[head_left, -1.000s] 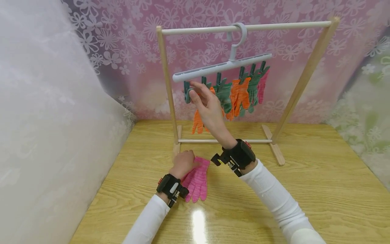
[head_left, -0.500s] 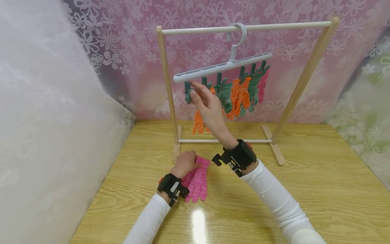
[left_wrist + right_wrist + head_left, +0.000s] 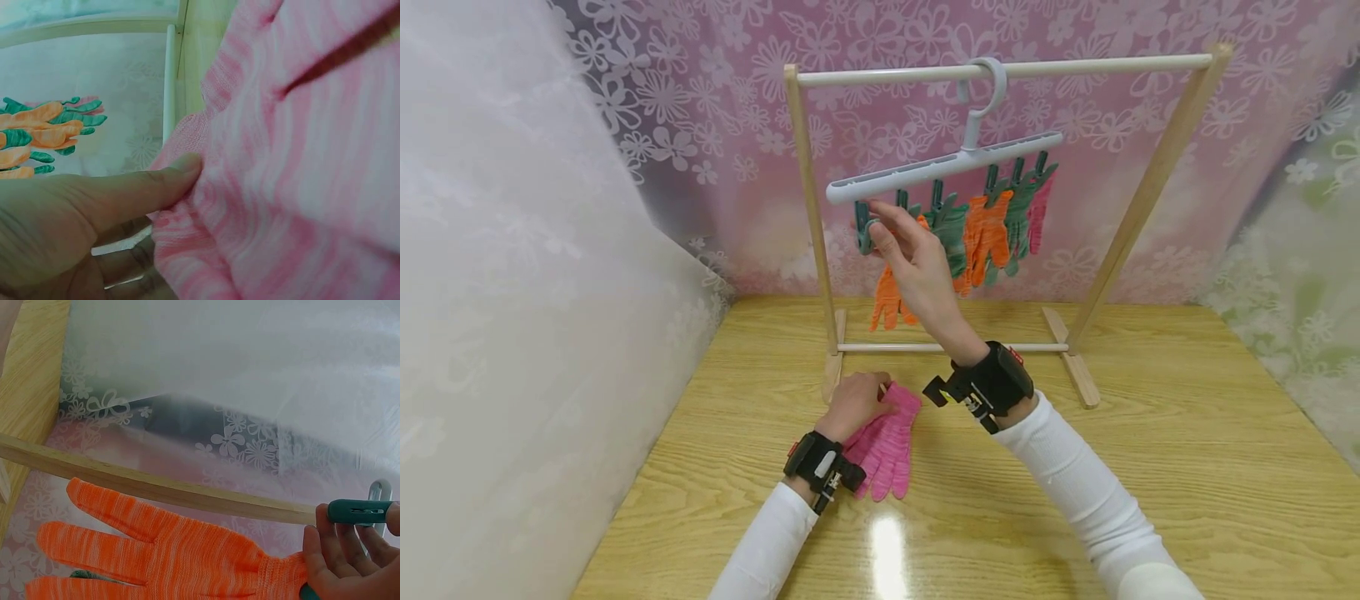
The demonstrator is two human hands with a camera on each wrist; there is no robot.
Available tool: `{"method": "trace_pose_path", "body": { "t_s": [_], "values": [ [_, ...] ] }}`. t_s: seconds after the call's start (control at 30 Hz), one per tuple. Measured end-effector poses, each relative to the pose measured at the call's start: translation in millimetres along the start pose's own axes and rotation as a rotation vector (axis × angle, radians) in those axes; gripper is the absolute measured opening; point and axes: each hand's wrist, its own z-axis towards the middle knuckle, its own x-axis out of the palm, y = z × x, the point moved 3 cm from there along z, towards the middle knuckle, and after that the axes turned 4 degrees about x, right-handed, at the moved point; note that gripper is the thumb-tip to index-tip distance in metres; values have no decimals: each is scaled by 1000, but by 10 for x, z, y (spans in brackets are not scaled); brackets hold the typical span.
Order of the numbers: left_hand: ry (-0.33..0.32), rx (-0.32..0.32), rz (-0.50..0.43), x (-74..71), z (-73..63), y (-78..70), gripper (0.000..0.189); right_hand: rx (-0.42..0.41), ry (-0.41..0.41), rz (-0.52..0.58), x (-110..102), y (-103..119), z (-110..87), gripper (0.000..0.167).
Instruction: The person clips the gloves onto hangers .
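Observation:
In the head view my left hand (image 3: 854, 405) pinches the cuff end of a pink knit glove (image 3: 891, 454) on the table. More pink fabric shows partly beneath that hand. Up close in the left wrist view, the thumb presses into the streaked pink glove (image 3: 262, 162). Higher up, my right hand (image 3: 925, 271) grips a dark green clothespin (image 3: 862, 229) at the left end of a pale grey hanger (image 3: 902, 177). Nothing hangs from this clothespin (image 3: 350, 511) in the right wrist view. An orange glove (image 3: 200, 553) hangs beside the right hand.
The hanger hooks over the white top rod (image 3: 1097, 66) of a wooden stand (image 3: 1150, 200). Several orange, green and pink gloves hang from other clothespins along it, including an orange one (image 3: 988, 237). Floral cloth (image 3: 700, 108) surrounds the wooden table (image 3: 1150, 467).
The pink glove's cuff has shifted slightly up and right with the left hand. The hanger's right end has swung a little leftward. My right hand stays on the clothespin.

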Motion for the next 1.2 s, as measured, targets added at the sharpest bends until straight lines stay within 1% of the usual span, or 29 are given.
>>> {"method": "trace_pose_path", "body": {
  "t_s": [0.1,0.27,0.53,0.63,0.73,0.97,1.1,1.2],
  "values": [
    [-21,25,-48,-20,10,-14,24,1,12,6,-2,7,6,40],
    [-67,52,-99,-89,38,-52,16,19,33,0,-11,8,18,40],
    [-99,100,-104,-231,54,-174,16,45,45,-19,-35,17,3,41],
    [-107,104,-115,-299,46,-224,12,44,48,-23,-41,8,0,41],
    [-126,115,-128,-375,31,-279,16,48,56,-23,-48,-11,-6,43],
    [-229,157,-128,-572,-2,-376,15,66,66,-36,-60,-20,-19,43],
    [-301,178,-175,-679,-23,-418,14,69,65,-30,-66,2,-18,42],
    [-338,173,-193,-741,-41,-431,13,75,66,-11,-64,7,-8,40]
  ]
}}
